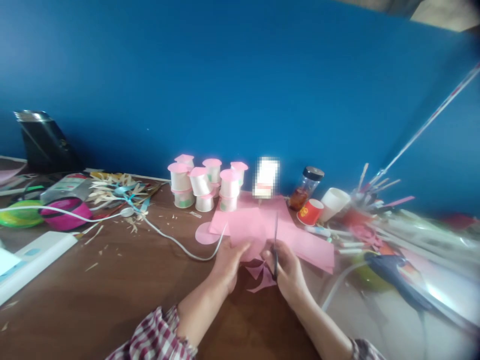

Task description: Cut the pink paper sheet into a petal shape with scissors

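My left hand (231, 258) is closed on a piece of pink paper (249, 237), its thumb lying on top. In my right hand (284, 267) is a pair of scissors (276, 250), blades pointing away from me and upright beside the paper's right edge. More pink sheets (309, 242) lie behind and to the right on the table. Below the held paper are pink offcuts (264, 280). A round pink piece (207, 233) rests left of the sheets.
Several stacked paper cups with pink tops (200, 182) stand at the back. A white cable (176, 245) crosses the brown table (150, 300). To the right are a lidded jar (307, 185), a red cup (310, 212) and a blue glue gun (399, 277); a power strip (41, 260) lies left.
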{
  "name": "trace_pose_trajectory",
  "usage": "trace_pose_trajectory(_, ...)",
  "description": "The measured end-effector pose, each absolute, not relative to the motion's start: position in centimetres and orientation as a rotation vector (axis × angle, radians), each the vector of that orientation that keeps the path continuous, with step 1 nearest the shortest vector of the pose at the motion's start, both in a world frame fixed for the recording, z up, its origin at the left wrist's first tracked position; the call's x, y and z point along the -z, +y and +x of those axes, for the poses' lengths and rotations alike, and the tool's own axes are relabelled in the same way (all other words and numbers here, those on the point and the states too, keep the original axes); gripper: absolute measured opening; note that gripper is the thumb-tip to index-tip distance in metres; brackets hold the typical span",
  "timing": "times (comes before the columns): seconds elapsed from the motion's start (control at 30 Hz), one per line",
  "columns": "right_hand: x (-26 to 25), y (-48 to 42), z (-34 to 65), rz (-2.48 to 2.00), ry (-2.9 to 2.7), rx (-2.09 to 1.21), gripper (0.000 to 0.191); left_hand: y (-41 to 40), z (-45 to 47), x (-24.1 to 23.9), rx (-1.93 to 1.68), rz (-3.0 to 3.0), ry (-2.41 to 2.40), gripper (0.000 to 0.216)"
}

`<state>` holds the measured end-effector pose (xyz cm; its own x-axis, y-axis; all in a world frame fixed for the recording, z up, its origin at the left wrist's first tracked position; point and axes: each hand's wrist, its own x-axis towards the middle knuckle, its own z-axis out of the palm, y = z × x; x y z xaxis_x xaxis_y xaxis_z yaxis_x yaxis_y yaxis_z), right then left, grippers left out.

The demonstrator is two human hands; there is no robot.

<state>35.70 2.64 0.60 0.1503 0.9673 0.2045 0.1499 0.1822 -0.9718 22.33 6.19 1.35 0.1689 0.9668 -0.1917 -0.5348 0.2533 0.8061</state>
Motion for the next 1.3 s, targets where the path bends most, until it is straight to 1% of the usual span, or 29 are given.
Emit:
trace_pose_trajectory(0.07, -1.1, 2.4, 35.5, -1.228, -1.345, -0.949, 0.03, 6.4, 22.1, -1.3, -1.215, 0.593, 0.815, 0.039)
trace_pose_trajectory(0.2, -1.7, 1.8, 34.7, -1.201, -1.35, -1.18, 0.035, 6.6, 22.1, -0.9, -1.254, 0.535, 0.84, 0.038)
trace_pose_trajectory(0.3, -1.5, 1.5, 34.3, -1.203, -1.315, -1.244, 0.037, 6.5, 22.3, -0.8, -1.293, 0.532, 0.824, 0.036)
trace_pose_trajectory(0.5, -1.2, 1.5, 34.2, -1.224, -1.309, -1.232, 0.037, 5.9, 22.9, -0.8, -1.31, 0.527, 0.789, 0.036)
trace_pose_trajectory(0.7, -1.3, 1.4, 34.1, -1.219, -1.322, -1.215, 0.035, 5.4, 23.1, -0.7, -1.19, 0.504, 0.808, 0.04)
trace_pose_trajectory(0.83, -1.4, 1.4, 34.1, -1.228, -1.334, -1.208, 0.032, 5.4, 23.0, -0.8, -1.221, 0.485, 0.797, 0.038)
trace_pose_trajectory(1.07, -1.0, 1.5, 34.2, -1.203, -1.341, -1.205, 0.027, 5.4, 23.0, -1.2, -1.175, 0.467, 0.804, 0.032)
trace_pose_trajectory(1.3, -1.2, 1.6, 34.1, -1.19, -1.373, -1.167, 0.028, 5.6, 23.0, -1.0, -1.197, 0.454, 0.805, 0.033)
